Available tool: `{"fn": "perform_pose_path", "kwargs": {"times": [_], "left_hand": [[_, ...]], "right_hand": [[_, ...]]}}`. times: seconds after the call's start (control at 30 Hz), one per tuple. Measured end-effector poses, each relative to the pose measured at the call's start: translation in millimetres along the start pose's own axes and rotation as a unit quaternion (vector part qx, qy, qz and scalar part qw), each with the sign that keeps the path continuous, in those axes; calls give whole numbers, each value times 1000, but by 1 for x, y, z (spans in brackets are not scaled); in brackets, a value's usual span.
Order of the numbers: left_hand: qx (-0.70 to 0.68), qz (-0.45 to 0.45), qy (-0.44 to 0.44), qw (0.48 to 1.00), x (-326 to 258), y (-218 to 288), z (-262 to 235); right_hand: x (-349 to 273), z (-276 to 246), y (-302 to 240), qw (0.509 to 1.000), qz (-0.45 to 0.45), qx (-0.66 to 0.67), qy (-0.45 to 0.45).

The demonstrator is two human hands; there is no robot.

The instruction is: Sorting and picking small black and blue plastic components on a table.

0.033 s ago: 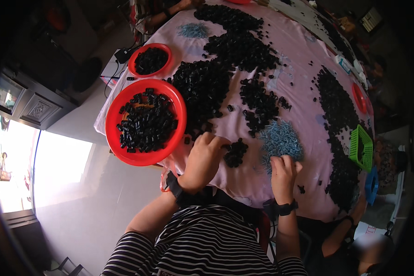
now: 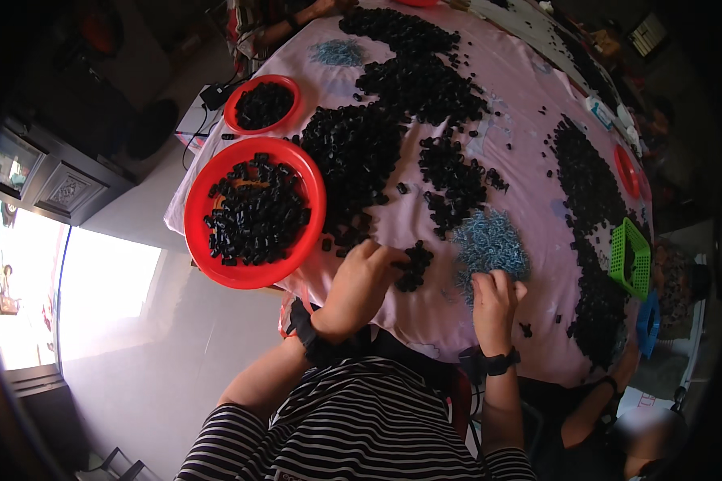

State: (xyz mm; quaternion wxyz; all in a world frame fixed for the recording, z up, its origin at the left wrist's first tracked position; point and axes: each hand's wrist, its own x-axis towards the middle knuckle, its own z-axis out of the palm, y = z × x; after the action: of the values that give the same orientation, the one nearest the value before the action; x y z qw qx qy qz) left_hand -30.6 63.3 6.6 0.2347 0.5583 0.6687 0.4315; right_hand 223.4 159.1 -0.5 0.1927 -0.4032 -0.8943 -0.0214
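My left hand (image 2: 361,279) is closed, its fingertips pinched beside a small cluster of black plastic pieces (image 2: 414,266) near the table's front edge. Whatever sits in that pinch is hidden. To the right, my right hand (image 2: 496,306) has its fingers curled together at the near edge of a heap of thin blue-grey pieces, like small screws (image 2: 491,243). I cannot make out what those fingertips hold. Left of my left hand stands a large red basin (image 2: 318,224) partly filled with black pieces.
Large heaps of black pieces (image 2: 349,152) spread over the pink tablecloth (image 2: 537,264). A smaller red basin (image 2: 297,108) stands at the far left, a green basket (image 2: 638,268) at the right. Another person's arm (image 2: 586,421) is at lower right, and a hand (image 2: 329,8) at the far edge.
My left hand has shifted slightly down and right, closer to the small black cluster. My right hand stays in place.
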Motion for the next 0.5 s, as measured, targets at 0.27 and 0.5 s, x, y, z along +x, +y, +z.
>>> {"fn": "perform_pose_path", "kwargs": {"times": [0.27,0.5], "left_hand": [[-263,-117,-232,929,-35,-5,21],[-318,-137,-301,889,-39,-11,28]], "right_hand": [[0,9,8,997,42,60,25],[-5,-4,3,955,92,283,-4]]}}
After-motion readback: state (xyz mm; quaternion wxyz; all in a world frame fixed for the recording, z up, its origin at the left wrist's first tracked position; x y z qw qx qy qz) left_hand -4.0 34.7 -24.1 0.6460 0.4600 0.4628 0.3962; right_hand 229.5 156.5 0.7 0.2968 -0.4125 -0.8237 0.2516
